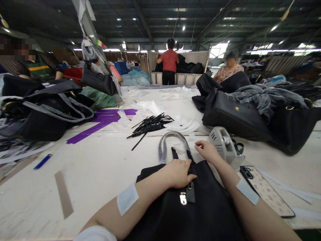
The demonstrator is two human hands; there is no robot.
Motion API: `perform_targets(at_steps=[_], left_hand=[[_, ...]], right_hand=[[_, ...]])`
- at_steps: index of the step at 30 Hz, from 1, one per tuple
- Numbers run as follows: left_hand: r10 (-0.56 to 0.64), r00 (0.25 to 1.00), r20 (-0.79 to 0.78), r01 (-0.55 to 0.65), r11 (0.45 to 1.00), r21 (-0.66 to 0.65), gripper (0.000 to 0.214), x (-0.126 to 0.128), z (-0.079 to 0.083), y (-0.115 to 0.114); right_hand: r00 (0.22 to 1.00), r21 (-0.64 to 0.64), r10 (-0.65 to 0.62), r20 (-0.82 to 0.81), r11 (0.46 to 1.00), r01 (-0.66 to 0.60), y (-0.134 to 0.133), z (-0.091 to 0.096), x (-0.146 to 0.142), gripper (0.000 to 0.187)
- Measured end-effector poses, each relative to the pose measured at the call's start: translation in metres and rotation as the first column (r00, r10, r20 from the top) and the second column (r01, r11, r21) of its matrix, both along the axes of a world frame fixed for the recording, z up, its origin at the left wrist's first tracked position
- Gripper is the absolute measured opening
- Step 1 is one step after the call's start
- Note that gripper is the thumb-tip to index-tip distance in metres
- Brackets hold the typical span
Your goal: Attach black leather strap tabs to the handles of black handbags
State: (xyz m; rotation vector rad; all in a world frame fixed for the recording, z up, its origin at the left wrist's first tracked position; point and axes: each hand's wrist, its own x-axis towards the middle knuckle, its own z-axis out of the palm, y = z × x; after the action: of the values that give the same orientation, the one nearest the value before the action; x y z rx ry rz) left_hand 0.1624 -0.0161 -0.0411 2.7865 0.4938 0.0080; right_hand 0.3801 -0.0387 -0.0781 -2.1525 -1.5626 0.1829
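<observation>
A black handbag lies in front of me, its handles wrapped in clear film and pointing away. On its front is a short strap with a gold-coloured metal clasp. My left hand is closed over the bag's top edge, with the thumb on the front by the strap. Just right of the handles, my right hand is held with its fingertips drawn together; what they hold, if anything, is too small to make out. Beside that hand stands a grey tape dispenser.
Black strips lie in a pile beyond the bag. More black bags are heaped at the left and right. A phone lies at the right, a blue cutter at the left. Several people work farther off.
</observation>
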Motion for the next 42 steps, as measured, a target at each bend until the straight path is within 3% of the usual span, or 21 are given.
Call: perform_targets(at_steps=[5, 11, 15, 17, 18, 19, 21, 22, 23, 24, 26, 28, 29, 32, 34, 36, 38, 40, 42], left_hand=[[0.001, 1.0, -0.017, -0.001, 1.0, -0.009, 0.06, -0.001, 0.002, 0.0], [0.011, 1.0, -0.01, -0.011, 1.0, -0.025, 0.063, -0.002, 0.001, 0.001], [0.016, 0.997, 0.072, -0.014, 0.999, -0.037, 0.057, 0.001, -0.001, 0.003], [0.044, 0.961, 0.273, -0.033, 0.998, -0.045, 0.041, 0.002, 0.006, 0.003], [0.094, 0.897, 0.431, -0.08, 0.996, -0.049, 0.033, 0.0, 0.012, 0.003], [0.154, 0.784, 0.601, -0.149, 0.987, -0.06, 0.027, -0.003, 0.02, 0.002], [0.222, 0.483, 0.847, -0.273, 0.957, -0.096, 0.023, -0.013, 0.039, 0.0], [0.221, 0.371, 0.902, -0.296, 0.949, -0.111, 0.025, -0.019, 0.049, -0.001], [0.208, 0.31, 0.928, -0.284, 0.952, -0.118, 0.027, -0.026, 0.058, -0.002], [0.197, 0.296, 0.935, -0.242, 0.962, -0.127, 0.028, -0.032, 0.066, -0.002], [0.216, 0.365, 0.905, -0.123, 0.975, -0.183, 0.031, -0.041, 0.079, 0.001], [0.248, 0.528, 0.812, -0.005, 0.957, -0.289, 0.036, -0.043, 0.085, 0.004], [0.245, 0.634, 0.734, 0.041, 0.937, -0.348, 0.039, -0.042, 0.087, 0.006], [0.123, 0.89, 0.439, 0.119, 0.867, -0.484, 0.043, -0.035, 0.084, 0.006], [0.021, 0.958, 0.287, 0.154, 0.806, -0.571, 0.043, -0.029, 0.078, 0.001], [0.007, 0.973, 0.23, 0.161, 0.694, -0.701, 0.04, -0.023, 0.07, -0.005], [0.16, 0.953, 0.259, 0.122, 0.579, -0.806, 0.038, -0.018, 0.063, -0.009], [0.427, 0.838, 0.34, 0.068, 0.536, -0.841, 0.036, -0.016, 0.059, -0.007], [0.637, 0.642, 0.427, 0.018, 0.545, -0.838, 0.036, -0.016, 0.061, -0.001]], right_hand=[[0.983, 0.058, -0.044, 0.18, 0.998, 0.034, 0.04, -0.002, 0.009, 0.041], [0.962, 0.055, -0.055, 0.267, 0.998, 0.041, 0.061, -0.008, 0.006, 0.024], [0.966, 0.089, -0.076, 0.245, 0.994, 0.056, 0.055, 0.013, 0.006, 0.016], [0.971, 0.125, -0.084, 0.222, 0.991, 0.057, 0.038, 0.034, 0.001, 0.018], [0.982, 0.157, -0.072, 0.173, 0.987, 0.045, 0.025, 0.046, -0.004, 0.02], [0.993, 0.192, -0.043, 0.109, 0.981, 0.021, 0.009, 0.059, -0.01, 0.022], [0.977, 0.335, 0.121, -0.176, 0.94, -0.056, -0.026, 0.083, -0.024, 0.02], [0.93, 0.387, 0.239, -0.28, 0.914, -0.119, -0.043, 0.093, -0.031, 0.017], [0.857, 0.406, 0.371, -0.358, 0.888, -0.215, -0.058, 0.102, -0.037, 0.015], [0.768, 0.424, 0.495, -0.405, 0.846, -0.322, -0.071, 0.108, -0.042, 0.014], [0.583, 0.467, 0.686, -0.435, 0.725, -0.506, -0.086, 0.111, -0.048, 0.015], [0.459, 0.52, 0.779, -0.428, 0.627, -0.58, -0.087, 0.105, -0.049, 0.023], [0.426, 0.541, 0.795, -0.431, 0.606, -0.584, -0.085, 0.1, -0.047, 0.027], [0.399, 0.569, 0.779, -0.484, 0.626, -0.533, -0.075, 0.084, -0.043, 0.036], [0.382, 0.568, 0.767, -0.515, 0.64, -0.518, -0.072, 0.078, -0.042, 0.04], [0.351, 0.552, 0.763, -0.543, 0.639, -0.536, -0.072, 0.076, -0.044, 0.043], [0.372, 0.524, 0.716, -0.59, 0.69, -0.499, -0.073, 0.074, -0.047, 0.037], [0.478, 0.487, 0.596, -0.645, 0.803, -0.344, -0.071, 0.071, -0.049, 0.019], [0.609, 0.465, 0.435, -0.663, 0.877, -0.12, -0.068, 0.069, -0.048, 0.022]])
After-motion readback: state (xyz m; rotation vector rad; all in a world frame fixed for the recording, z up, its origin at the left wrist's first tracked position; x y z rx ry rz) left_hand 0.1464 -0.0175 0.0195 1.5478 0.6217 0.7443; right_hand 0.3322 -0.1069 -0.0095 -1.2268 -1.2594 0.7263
